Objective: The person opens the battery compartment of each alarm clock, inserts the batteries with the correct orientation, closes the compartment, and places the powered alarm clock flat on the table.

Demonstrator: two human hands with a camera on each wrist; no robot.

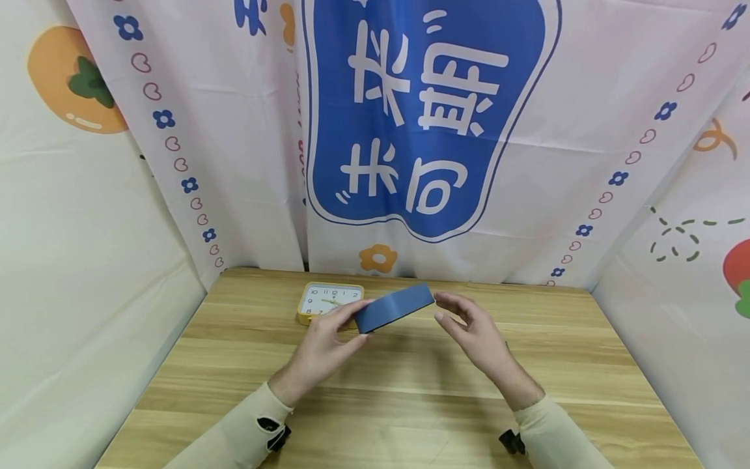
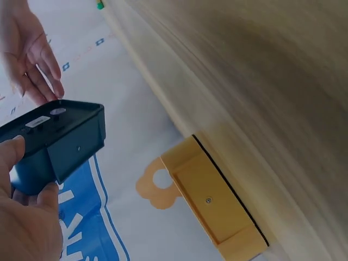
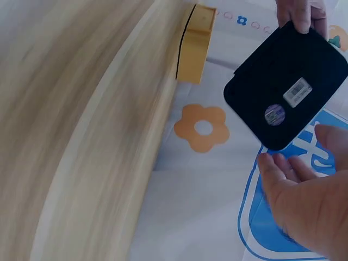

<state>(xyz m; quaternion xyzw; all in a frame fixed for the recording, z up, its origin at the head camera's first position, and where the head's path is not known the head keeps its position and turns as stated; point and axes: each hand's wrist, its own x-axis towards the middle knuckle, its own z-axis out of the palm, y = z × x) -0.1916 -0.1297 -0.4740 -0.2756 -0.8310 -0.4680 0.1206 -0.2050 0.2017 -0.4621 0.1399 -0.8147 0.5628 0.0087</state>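
My left hand (image 1: 321, 344) pinches the left end of a blue clock (image 1: 395, 307) between thumb and fingers, holding it tilted above the table. This clock has the same boxy, round-cornered build as the yellow one, and its face is hidden. In the right wrist view its black back shows a barcode label (image 3: 298, 92) and a round sticker (image 3: 274, 115). My right hand (image 1: 477, 331) is at the clock's other end, fingers loosely bent, fingertips right by the corner and holding nothing. Behind the left hand, a yellow alarm clock (image 1: 319, 298) lies face up, partly covered by the fingers.
Everything is over a light wood-grain table (image 1: 404, 417). A white cloth with a blue printed sign (image 1: 404, 137) hangs along the table's back edge, and printed white sheets (image 1: 88, 247) stand at both sides.
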